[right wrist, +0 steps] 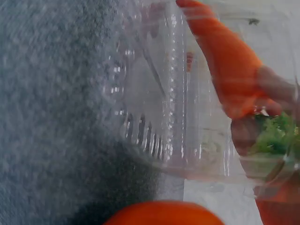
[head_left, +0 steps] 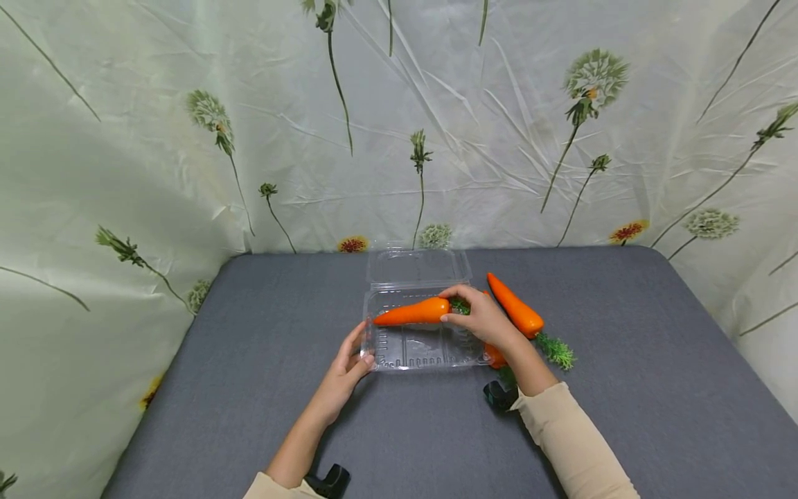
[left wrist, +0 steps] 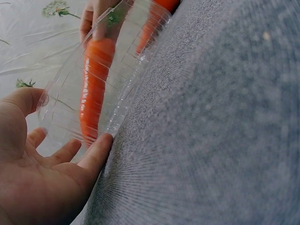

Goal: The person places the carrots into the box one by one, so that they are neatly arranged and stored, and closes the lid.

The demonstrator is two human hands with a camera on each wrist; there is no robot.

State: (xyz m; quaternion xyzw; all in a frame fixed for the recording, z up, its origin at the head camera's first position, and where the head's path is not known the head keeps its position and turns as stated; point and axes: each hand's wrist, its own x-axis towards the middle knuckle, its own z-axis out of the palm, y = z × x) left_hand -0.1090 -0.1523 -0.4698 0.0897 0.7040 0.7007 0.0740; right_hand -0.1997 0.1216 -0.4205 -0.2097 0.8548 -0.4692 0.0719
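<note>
The right hand (head_left: pixel 483 319) grips a carrot (head_left: pixel 413 312) over the clear box (head_left: pixel 419 350); the left hand (head_left: pixel 347 367), fingers relaxed, touches the box's left edge. At centre right, a second carrot (head_left: pixel 515 306) lies on the table (head_left: pixel 249 388); a third is mostly hidden under the right wrist.

Carrot (head_left: pixel 413 312) over box (head_left: pixel 416 350) — another (head_left: pixel 514 305) right.

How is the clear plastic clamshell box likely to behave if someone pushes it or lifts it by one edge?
The clamshell box looks thin and see-through, so it is probably very light and would slide easily on the grey table; the left hand touches its edge, perhaps steadying it. Its thin ribbed walls would likely flex rather than stay stiff. Its open lid may flop when lifted.
</note>
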